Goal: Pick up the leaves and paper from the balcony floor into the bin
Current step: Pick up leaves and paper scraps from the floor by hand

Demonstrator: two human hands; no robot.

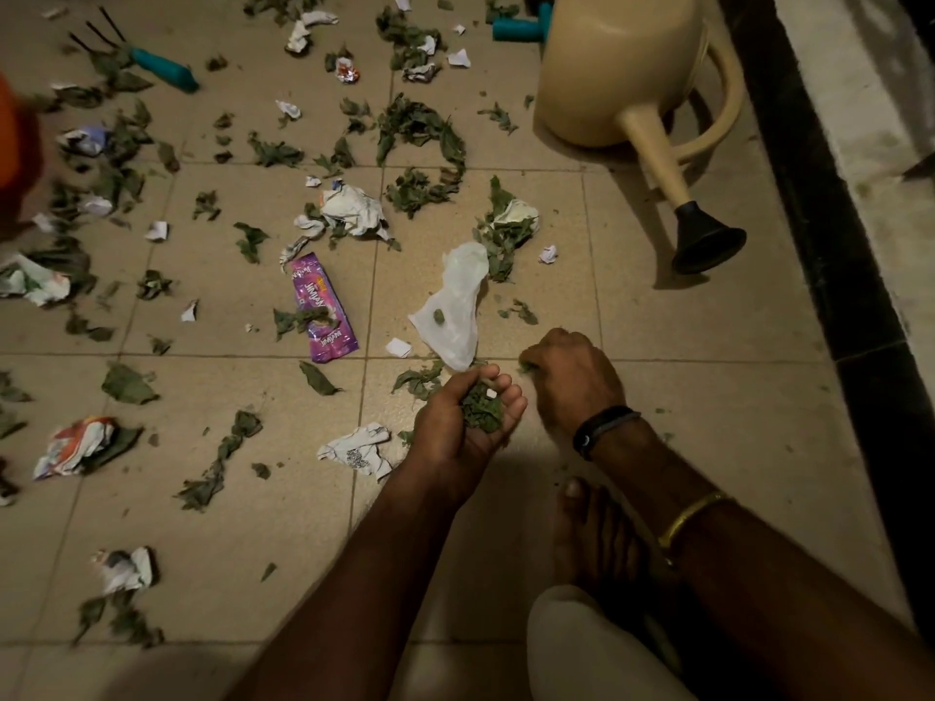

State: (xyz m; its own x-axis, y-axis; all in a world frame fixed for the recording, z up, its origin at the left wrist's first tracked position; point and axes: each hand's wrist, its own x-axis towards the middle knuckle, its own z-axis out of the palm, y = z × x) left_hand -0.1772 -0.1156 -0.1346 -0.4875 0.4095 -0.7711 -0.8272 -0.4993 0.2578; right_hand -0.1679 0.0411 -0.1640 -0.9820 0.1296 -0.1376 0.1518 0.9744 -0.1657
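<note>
Green, wilted leaves (pixel 420 124) and crumpled paper (pixel 354 207) lie scattered across the tiled balcony floor (pixel 657 321), thickest toward the far left. The left hand (pixel 465 422) is cupped palm-up, its grip curled round a wad (pixel 480 412) of leaves with a small white scrap on top. The right hand (pixel 571 382) sits knuckles-up just beside it, low to the floor. Its grip appears closed on a few leaves, though the fingers are mostly hidden.

Handling: leaves are light and limp, and probably shed fragments when squeezed. Rake several together and close the fingers round the bunch rather than pinching single pieces. Paper balls are light and springy, so take hold across the bulk. The purple wrapper (pixel 324 316) and white plastic bag (pixel 453 301) look thin and slick, so pinch them at an edge. An orange blur (pixel 15 139) at the left edge may be the bin, but this cannot be confirmed.
</note>
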